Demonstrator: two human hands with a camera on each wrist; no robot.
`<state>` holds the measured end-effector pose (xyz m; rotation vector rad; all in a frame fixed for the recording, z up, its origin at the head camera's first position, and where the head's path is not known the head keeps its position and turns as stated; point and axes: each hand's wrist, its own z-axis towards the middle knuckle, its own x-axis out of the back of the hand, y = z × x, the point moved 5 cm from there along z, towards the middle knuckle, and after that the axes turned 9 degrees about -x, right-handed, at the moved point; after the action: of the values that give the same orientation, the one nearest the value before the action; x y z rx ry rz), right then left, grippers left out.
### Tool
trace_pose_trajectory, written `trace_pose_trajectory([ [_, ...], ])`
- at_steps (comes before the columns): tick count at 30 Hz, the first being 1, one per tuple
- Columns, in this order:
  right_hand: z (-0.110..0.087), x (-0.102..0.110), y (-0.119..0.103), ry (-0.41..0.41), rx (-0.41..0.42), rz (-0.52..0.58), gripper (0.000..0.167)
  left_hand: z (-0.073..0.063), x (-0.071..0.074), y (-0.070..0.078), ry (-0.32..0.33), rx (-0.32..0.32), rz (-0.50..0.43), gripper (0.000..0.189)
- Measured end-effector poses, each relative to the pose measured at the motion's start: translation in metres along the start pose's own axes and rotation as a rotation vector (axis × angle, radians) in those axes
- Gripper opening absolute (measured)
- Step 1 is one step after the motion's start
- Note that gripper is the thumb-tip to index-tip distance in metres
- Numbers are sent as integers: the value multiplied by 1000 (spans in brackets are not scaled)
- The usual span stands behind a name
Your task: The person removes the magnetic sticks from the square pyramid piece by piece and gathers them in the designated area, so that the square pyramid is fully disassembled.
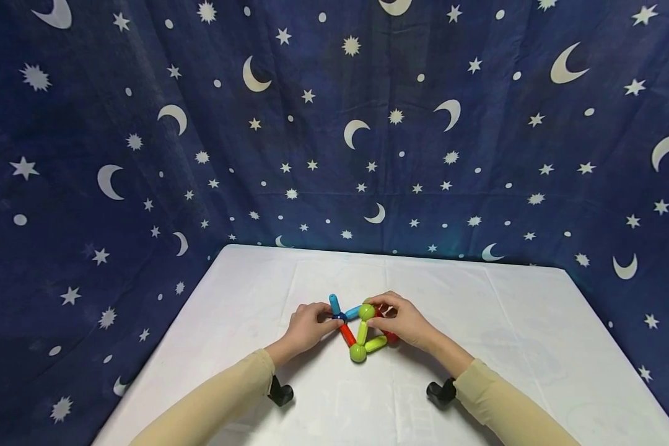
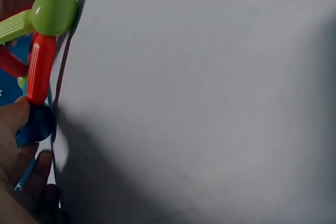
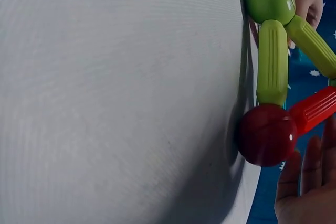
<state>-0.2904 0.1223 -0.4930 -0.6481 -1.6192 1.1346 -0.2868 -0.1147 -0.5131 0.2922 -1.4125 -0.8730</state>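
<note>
A ball-and-stick building toy stands on the white table, joined into a frame. In the head view my left hand [image 1: 306,326] pinches its dark blue ball [image 1: 341,318] between thumb and fingers. A light blue rod [image 1: 334,303] sticks up from that ball, and a red rod [image 1: 348,336] leads to a lower green ball [image 1: 358,353]. My right hand [image 1: 404,320] grips the raised upper green ball [image 1: 367,311] with thumb and forefinger. Lime rods tie the lower green ball to the upper one and to a red ball [image 3: 266,135]. Part of the far side is hidden by my right hand.
The white-covered table [image 1: 245,279] spreads around the toy. A dark blue cloth [image 1: 323,155] with moons and stars hangs behind it and along both sides. Black wrist pieces [image 1: 280,391] sit below both cuffs.
</note>
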Motion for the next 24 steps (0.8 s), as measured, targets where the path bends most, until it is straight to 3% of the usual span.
trace_pose_trajectory([
  [8, -1, 6, 2, 56, -60, -26, 34, 24, -3, 10, 32, 51, 94, 33],
  [13, -2, 7, 5, 70, -85, 15, 35, 36, -8, 13, 20, 60, 89, 32],
  [16, -3, 7, 7, 68, -79, 19, 36, 36, -13, 15, 37, 37, -17, 25],
  [20, -3, 7, 10, 54, -81, 8, 39, 23, -19, 18, 45, 8, -337, 23],
  [24, -3, 7, 12, 43, -90, 31, 40, 6, -27, 25, -11, 21, -577, 32],
])
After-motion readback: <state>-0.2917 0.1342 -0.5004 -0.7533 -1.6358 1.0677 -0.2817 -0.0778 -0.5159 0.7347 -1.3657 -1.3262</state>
